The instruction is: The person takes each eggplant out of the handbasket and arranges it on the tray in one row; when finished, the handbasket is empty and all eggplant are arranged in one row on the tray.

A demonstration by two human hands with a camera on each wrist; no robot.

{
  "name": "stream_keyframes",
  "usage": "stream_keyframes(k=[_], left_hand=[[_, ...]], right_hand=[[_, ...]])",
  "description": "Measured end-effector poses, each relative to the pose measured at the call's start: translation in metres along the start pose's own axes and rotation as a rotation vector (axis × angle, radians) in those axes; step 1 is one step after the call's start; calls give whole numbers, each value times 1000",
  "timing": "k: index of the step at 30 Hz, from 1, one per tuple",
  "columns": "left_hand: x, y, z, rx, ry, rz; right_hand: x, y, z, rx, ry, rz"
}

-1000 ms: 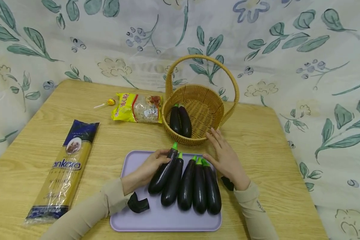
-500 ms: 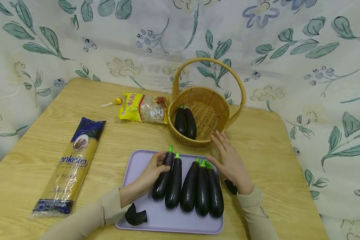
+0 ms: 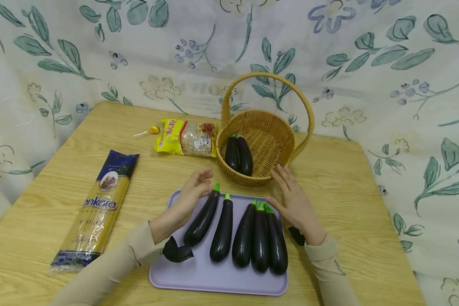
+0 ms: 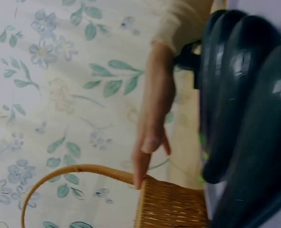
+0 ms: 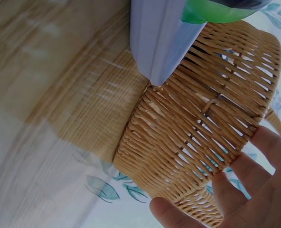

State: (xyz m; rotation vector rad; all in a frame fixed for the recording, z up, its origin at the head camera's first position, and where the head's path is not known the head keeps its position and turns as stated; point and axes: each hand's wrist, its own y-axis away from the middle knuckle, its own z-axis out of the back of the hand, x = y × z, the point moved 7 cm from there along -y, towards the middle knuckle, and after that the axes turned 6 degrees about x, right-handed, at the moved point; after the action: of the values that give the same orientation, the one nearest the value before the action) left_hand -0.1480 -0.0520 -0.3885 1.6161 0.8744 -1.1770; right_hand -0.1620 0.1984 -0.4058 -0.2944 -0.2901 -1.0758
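Several dark eggplants with green stems lie side by side on a lilac tray (image 3: 218,284). My left hand (image 3: 185,203) is just left of the leftmost eggplant (image 3: 202,219), near its stem end, fingers relaxed and holding nothing. That eggplant slants, with a gap between it and its neighbour (image 3: 222,231). Behind the tray stands a wicker basket (image 3: 264,117) with a tall handle, and two eggplants (image 3: 245,156) rest in its left side. My right hand (image 3: 298,208) touches the front right of the basket with extended fingertips; the right wrist view shows its fingers (image 5: 249,171) at the woven rim.
A yellow-ended clear food packet (image 3: 187,138) lies against the basket's left side, with a lollipop (image 3: 153,129) beside it. A long spaghetti pack (image 3: 97,208) lies left of the tray. A floral cloth (image 3: 199,42) hangs behind the wooden table (image 3: 348,178).
My left hand has let go of the leftmost eggplant and drawn up and left. The eggplant now lies farther from its neighbour. The right hand stays at the basket; the view has shifted slightly.
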Motion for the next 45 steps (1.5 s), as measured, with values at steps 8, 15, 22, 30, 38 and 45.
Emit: stream_keyframes(k=[8, 15, 22, 30, 38, 45], left_hand=[[-23, -22, -13, 59, 130, -12], [-44, -52, -24, 70, 207, -50], [-56, -84, -31, 24, 251, -40], [-61, -111, -37, 20, 269, 37], [-64, -139, -44, 14, 218, 140], [-57, -158, -46, -19, 161, 185]], right_hand=[[-3, 0, 0, 4, 5, -5], [-3, 0, 0, 15, 9, -17], [-2, 0, 1, 24, 2, -25], [-3, 0, 2, 15, 1, -25], [-5, 1, 0, 24, 8, -35], [-4, 0, 0, 23, -1, -32]])
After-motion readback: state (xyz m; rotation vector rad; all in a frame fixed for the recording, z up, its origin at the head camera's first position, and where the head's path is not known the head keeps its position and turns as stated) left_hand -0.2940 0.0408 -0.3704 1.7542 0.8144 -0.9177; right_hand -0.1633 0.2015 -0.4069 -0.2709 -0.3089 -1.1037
